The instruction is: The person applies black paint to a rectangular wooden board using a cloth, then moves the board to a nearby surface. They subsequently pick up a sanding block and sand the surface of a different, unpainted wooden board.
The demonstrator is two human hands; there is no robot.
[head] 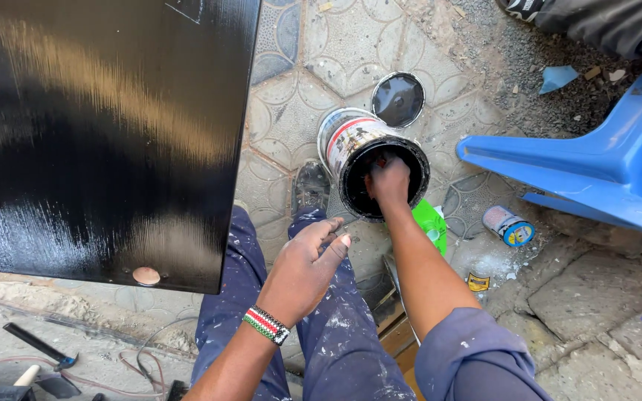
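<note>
Paint can [358,148] tilted on patterned paving [321,52], black inside; my right hand [389,182] reaches into its mouth, fingers curled, grip hidden. Lid [398,99] lies just behind. Left hand [302,271] hovers over my knee, fingers loosely spread; glossy black panel [98,134] at left.

A large flat black panel [105,134] shines wet and glossy, streaked with brush marks. The round metal paint tin [362,148] is black-coated inside. The paint-spattered blue cloth trousers [336,334] look matt above rough patterned stone paving [313,52].
</note>
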